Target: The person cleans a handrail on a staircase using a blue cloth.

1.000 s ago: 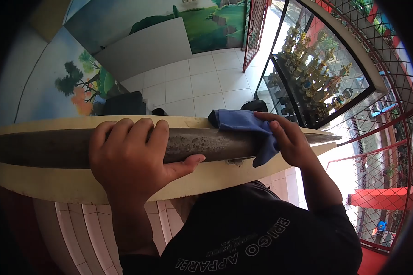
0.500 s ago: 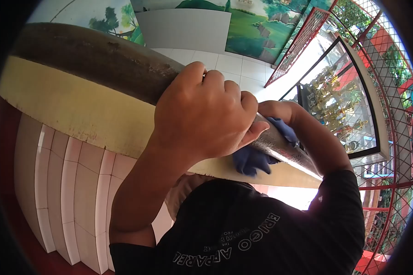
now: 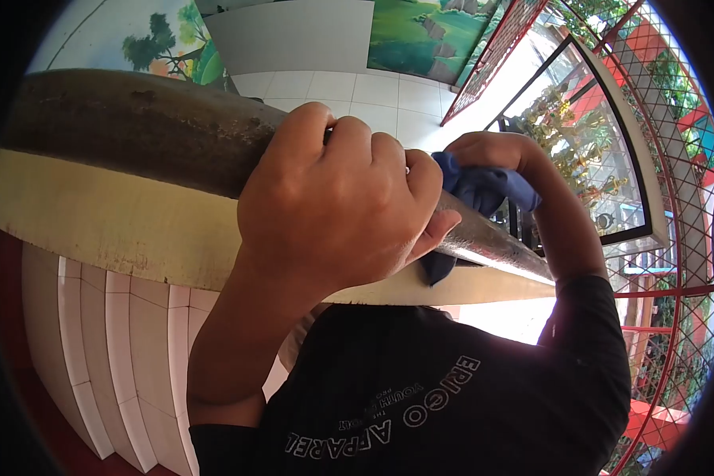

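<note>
**One hand on the rail, one in the cloth, trophies behind glass**

Near the centre of my view, my left hand (image 3: pixel 341 198) is clenched around a dark metal rail (image 3: pixel 135 127), knuckles up, thumb along the near side. The rail slants from ten o'clock down to just past three, above a yellow ledge (image 3: pixel 119 226).

At two o'clock, my right hand (image 3: pixel 488 151) grasps a blue cloth (image 3: pixel 500 186), though most of its fingertips are hidden. The cloth bunches along the rail's far side, just beside my left knuckles; a darker end hangs on the near side.

Beyond my right forearm, also towards two o'clock, stands a glass case (image 3: pixel 641 159) with a dark inner frame and pale outer edge. Inside it, gold-coloured trophies (image 3: pixel 583 151) crowd together; reflections blur their shapes. Near its lower corner is a round item, too small for me to identify.
</note>
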{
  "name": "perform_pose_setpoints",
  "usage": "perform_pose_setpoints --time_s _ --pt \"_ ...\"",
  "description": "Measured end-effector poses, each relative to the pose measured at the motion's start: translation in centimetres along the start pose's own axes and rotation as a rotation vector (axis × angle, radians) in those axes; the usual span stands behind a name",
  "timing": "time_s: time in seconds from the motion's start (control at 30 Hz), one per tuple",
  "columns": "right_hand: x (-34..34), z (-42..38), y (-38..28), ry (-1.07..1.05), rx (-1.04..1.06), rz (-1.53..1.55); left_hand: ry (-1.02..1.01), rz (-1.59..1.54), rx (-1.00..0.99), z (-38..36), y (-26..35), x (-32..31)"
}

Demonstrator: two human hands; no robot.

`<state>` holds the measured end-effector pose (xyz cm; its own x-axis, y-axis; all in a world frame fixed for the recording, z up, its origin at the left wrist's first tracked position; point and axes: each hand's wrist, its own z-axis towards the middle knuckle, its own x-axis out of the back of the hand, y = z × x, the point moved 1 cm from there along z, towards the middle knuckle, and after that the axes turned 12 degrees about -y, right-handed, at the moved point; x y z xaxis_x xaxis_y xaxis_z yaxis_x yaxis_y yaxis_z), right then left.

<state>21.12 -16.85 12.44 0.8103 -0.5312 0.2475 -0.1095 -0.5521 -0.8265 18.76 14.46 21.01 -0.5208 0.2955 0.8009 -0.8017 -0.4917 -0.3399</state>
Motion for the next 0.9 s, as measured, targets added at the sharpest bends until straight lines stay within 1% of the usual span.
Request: perform_pose_setpoints --time_s 0.03,0.1,0.23,0.27,0.33,0.37,0.47,0.57,0.6,0.63,0.7,0.73,0.77,0.83,0.87,0.9 --pt "-0.2 -1.9 -0.5 0.135 -0.067 0.166 -0.001 0.006 -0.004 0.1 0.0 0.0" --pt "-1.9 -4.6 -0.9 0.480 -0.037 0.383 -0.009 0.019 -0.002 0.1 -0.1 0.1" --pt "-11.5 -8.6 1.1 1.328 0.366 0.582 -0.011 0.029 0.013 0.2 0.0 0.1" --pt "-14.0 -9.5 2.6 1.370 0.628 0.778 -0.008 0.027 0.009 0.2 0.0 0.1" --pt "-20.5 -11.1 9.2 1.233 0.800 0.793 -0.079 0.001 0.024 0.1 0.2 0.4" --pt "-22.3 -11.1 9.4 1.208 0.720 0.799 -0.113 -0.008 0.025 0.1 0.3 0.7" --pt "-27.4 -9.8 8.4 1.145 0.484 0.828 -0.237 -0.051 -0.093 -0.8 -0.3 2.9" --pt "-30.0 -8.0 8.7 1.100 0.197 0.932 -0.445 0.140 -0.082 -1.7 -2.8 8.8" --pt "-30.5 -6.8 10.0 1.090 0.058 1.021 -0.476 0.273 -0.047 -1.9 -4.9 10.5" --pt "-30.8 -5.5 10.9 1.194 0.125 1.076 -0.469 0.342 -0.060 -2.0 -8.6 11.8" --pt "-30.1 -4.3 9.0 1.334 0.145 1.175 -0.385 0.276 0.022 -3.1 -12.6 11.5" --pt "-29.6 -3.6 7.8 1.402 0.155 1.223 -0.400 0.333 0.016 -3.0 -15.4 11.9" --pt "-29.3 -2.5 6.6 1.425 0.240 1.230 -0.411 0.392 0.006 -3.0 -18.4 12.4" --pt "-29.1 -0.4 4.8 1.380 0.133 1.173 -0.434 0.161 0.068 -5.0 -24.7 11.2" --pt "-29.2 0.2 4.3 1.357 0.077 1.145 -0.402 0.110 0.087 -5.2 -25.1 10.7" --pt "-29.5 0.4 3.9 1.373 0.099 1.159 -0.368 0.058 0.104 -5.5 -25.6 10.1"
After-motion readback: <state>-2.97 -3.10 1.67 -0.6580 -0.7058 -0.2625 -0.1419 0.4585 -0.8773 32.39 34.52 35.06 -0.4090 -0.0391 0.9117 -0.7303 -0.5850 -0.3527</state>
